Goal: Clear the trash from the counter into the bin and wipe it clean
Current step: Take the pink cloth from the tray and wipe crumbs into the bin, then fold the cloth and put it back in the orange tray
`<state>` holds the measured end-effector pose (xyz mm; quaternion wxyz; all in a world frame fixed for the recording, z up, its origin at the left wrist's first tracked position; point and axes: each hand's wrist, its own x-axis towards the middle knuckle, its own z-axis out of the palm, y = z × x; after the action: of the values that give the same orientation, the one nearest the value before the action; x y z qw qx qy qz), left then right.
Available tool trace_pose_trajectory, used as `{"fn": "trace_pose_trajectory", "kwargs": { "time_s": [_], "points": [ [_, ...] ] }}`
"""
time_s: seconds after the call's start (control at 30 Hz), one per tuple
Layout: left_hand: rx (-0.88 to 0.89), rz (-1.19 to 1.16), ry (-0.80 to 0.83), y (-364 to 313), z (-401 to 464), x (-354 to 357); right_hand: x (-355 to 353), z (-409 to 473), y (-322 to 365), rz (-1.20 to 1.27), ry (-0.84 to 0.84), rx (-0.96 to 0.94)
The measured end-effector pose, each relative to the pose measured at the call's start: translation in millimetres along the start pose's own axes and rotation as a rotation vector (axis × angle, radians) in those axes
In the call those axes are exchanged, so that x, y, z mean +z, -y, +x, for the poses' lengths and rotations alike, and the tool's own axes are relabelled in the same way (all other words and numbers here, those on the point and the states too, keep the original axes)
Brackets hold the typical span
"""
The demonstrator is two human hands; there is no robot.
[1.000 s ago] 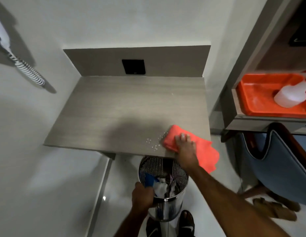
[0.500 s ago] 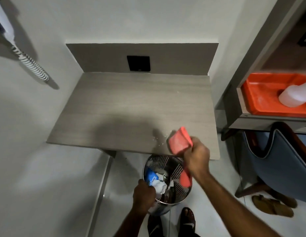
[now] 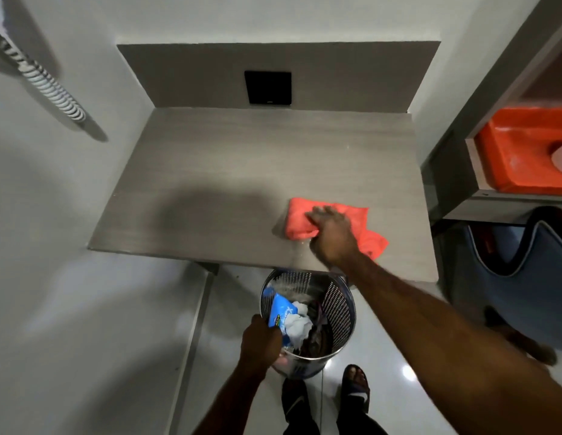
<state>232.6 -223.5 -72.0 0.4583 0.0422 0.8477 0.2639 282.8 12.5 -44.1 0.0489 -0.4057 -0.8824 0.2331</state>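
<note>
Crumbs (image 3: 300,246) lie pale and blurred on the desk (image 3: 210,183), at its front edge just beside the right hand (image 3: 331,233), above the bin (image 3: 339,309). That hand presses flat, fingers spread, on the bunched cloth (image 3: 355,215), which sits on the desk's front right part. Sweeping well means keeping the cloth flat and drawing it toward the front edge, so the crumbs drop into the bin rather than scatter. The left hand (image 3: 260,343) is closed on the bin's near rim, holding it under that edge; trash already fills it.
</note>
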Motion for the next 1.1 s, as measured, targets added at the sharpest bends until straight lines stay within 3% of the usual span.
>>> {"fn": "trace_pose_trajectory", "kwargs": {
  "time_s": [0.17,0.27,0.37,0.47,0.63,0.83,1.1],
  "points": [
    [0.014,-0.040,0.038,14,3,-11,53,-109,49,0.202,0.137,-0.166],
    [0.031,-0.121,0.102,30,10,-9,73,-155,42,0.344,0.190,-0.028],
    [-0.015,-0.099,0.060,50,32,9,95,-177,15,0.461,0.133,0.131],
    [-0.035,-0.023,0.041,77,67,41,125,-183,-21,0.472,-0.003,0.216],
    [-0.126,0.021,0.058,137,138,110,196,-193,-92,0.517,-0.041,0.397],
    [-0.176,0.090,0.086,190,225,188,270,-196,-164,0.446,-0.117,0.455],
    [-0.217,0.000,0.200,213,277,256,328,-187,-214,0.349,0.082,0.443]
  ]
}}
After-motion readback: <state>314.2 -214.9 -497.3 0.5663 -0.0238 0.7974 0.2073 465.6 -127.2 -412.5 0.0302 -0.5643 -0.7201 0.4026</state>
